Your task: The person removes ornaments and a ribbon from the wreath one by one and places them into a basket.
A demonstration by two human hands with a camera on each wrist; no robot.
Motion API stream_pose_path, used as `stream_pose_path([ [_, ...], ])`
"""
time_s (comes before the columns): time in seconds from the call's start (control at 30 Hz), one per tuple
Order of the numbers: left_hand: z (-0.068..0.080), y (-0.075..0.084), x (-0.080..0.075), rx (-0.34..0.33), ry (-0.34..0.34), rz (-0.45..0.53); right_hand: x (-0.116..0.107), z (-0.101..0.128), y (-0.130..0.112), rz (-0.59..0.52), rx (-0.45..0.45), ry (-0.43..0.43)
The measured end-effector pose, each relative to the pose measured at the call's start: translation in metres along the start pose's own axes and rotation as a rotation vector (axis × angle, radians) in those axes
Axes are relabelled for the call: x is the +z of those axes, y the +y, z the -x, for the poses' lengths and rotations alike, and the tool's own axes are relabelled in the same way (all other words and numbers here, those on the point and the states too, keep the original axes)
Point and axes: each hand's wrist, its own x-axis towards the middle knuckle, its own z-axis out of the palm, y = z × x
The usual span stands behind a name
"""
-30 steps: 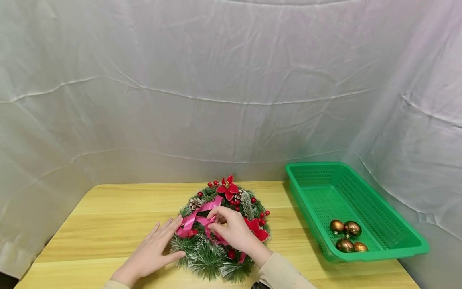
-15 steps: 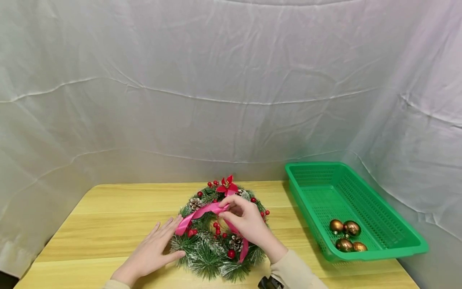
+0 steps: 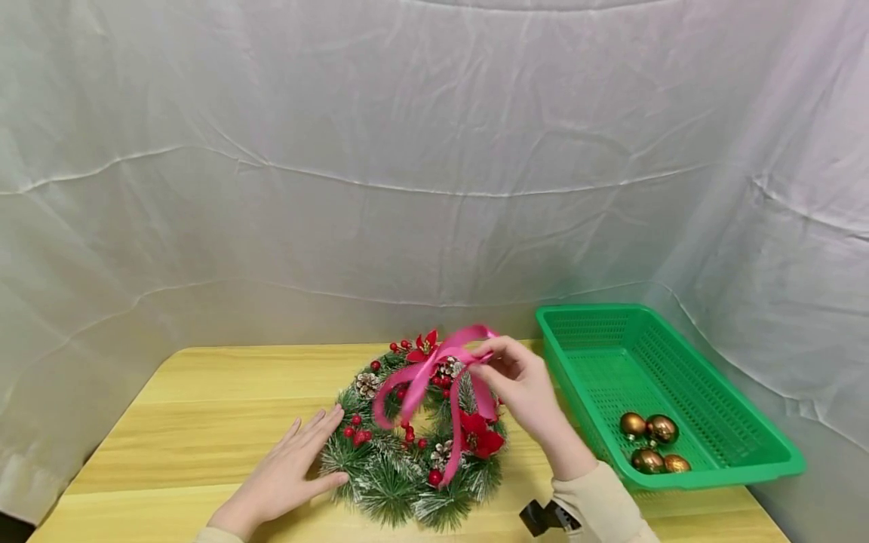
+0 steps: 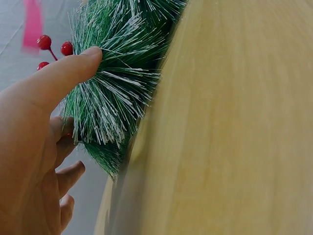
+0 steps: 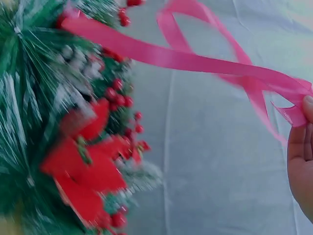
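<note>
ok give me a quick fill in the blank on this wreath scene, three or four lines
1. The right hand pinches a pink ____ above the wreath.
2. The left hand rests flat against the wreath's ____ needles.
3. The gold balls lie inside the green ____.
4. The wreath lies on a ____ table.

Missing words: ribbon; green; basket; wooden
</note>
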Motion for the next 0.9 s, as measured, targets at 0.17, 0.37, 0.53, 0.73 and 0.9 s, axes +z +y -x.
stream_pose_path([
  [0.17,0.0,0.0,0.0,-0.004,-0.003,0.008,-0.023,-0.001,-0.008,0.055,0.018,0.083],
  [0.37,0.0,0.001,0.0,-0.008,-0.006,0.018,-0.049,0.001,-0.011,0.096,0.022,0.148],
  [0.53,0.0,0.0,0.001,-0.012,-0.01,0.02,-0.072,0.005,-0.01,0.075,0.01,0.198],
  [0.73,0.0,0.0,0.001,-0.008,0.0,0.017,-0.095,0.008,-0.015,0.097,0.045,0.303],
  [0.9,0.0,0.0,0.001,-0.003,0.011,0.009,-0.11,0.007,-0.023,0.115,0.097,0.416],
])
